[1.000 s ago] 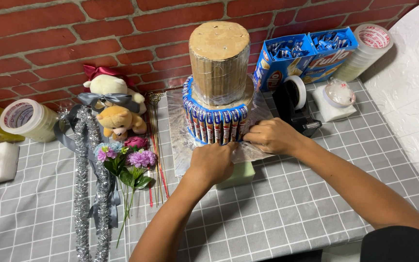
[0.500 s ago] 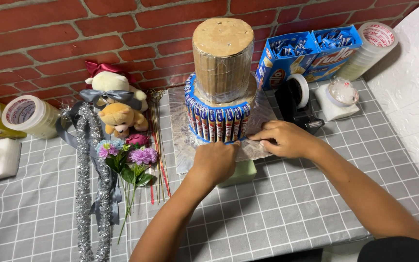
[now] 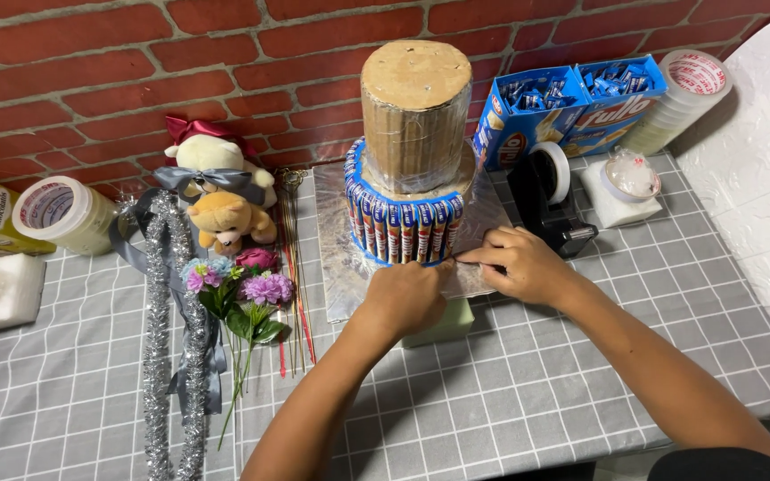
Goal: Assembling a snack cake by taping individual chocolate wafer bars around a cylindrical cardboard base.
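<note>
Both hands have barely shifted since a second ago, staying low at the front of the snack tower (image 3: 407, 209). Left of it lie silver tinsel (image 3: 160, 356), fake flowers (image 3: 241, 294) and two teddy bears (image 3: 216, 191). The left hand (image 3: 407, 298) is curled shut against the tower's base; whether it holds anything cannot be told. The right hand (image 3: 520, 264) lies half open beside it, fingertips (image 3: 467, 256) pressing the tower's lower edge. A tape dispenser (image 3: 550, 200) stands just beyond.

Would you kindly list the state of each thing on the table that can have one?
Two-tier cardboard tower: upright, lower tier ringed with blue-wrapped snack bars.
Left hand: closed, at the tower's foot.
Right hand: fingertips pressed on the silver foil base.
Blue snack boxes: open, filled.
Black tape dispenser: loaded with a roll.
Two teddy bears: sitting against the brick wall.
Silver tinsel: laid out lengthwise.
</note>
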